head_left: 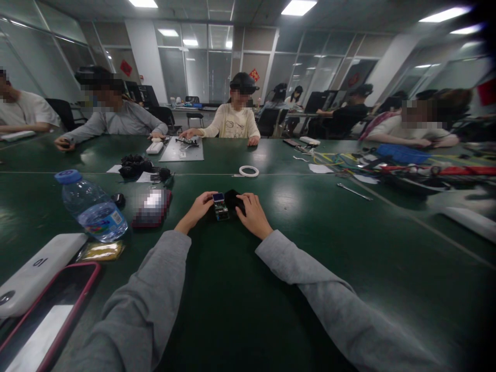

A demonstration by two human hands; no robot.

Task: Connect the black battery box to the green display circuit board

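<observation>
Just ahead of me, a small circuit board with a little screen (220, 208) is gripped at its left edge by my left hand (199, 207). The thumb and fingers of that hand are closed on it. Right beside the board is a black piece (233, 198), perhaps a casing, whose exact kind I cannot make out. My right hand (254, 213) has its fingers curled over this piece from the right and holds it. Part of the black piece is hidden behind those fingers.
Left of my arms are a water bottle (93, 209), a phone (152, 207), a red-edged phone (50, 320), a white power bank (41, 271) and a yellow packet (101, 251). A white ring (248, 171) lies ahead; cables (360, 160) and a wrench (354, 191) lie right. People sit opposite.
</observation>
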